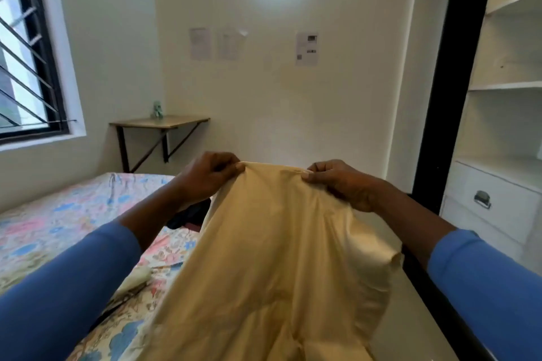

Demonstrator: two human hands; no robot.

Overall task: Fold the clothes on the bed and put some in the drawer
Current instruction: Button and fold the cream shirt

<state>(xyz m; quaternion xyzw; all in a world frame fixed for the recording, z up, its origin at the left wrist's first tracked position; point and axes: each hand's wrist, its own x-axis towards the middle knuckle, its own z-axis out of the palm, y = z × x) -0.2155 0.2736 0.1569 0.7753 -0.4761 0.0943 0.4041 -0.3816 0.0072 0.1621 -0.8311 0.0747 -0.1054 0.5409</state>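
Head view: a plain cream garment [272, 258], smooth and softly creased, hangs above the floral bed [58, 223], its top edge pinched by left hand [208, 177] and right hand [343, 182]. Its lower part is cut off; a dark cloth [190, 215] behind is mostly hidden.

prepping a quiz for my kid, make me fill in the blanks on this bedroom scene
1. The left hand and right hand both pinch the cream garment by its ____ edge.
2. The bed sheet has a ____ pattern.
3. The drawer at the right is ____.
Missing words: top; floral; closed.
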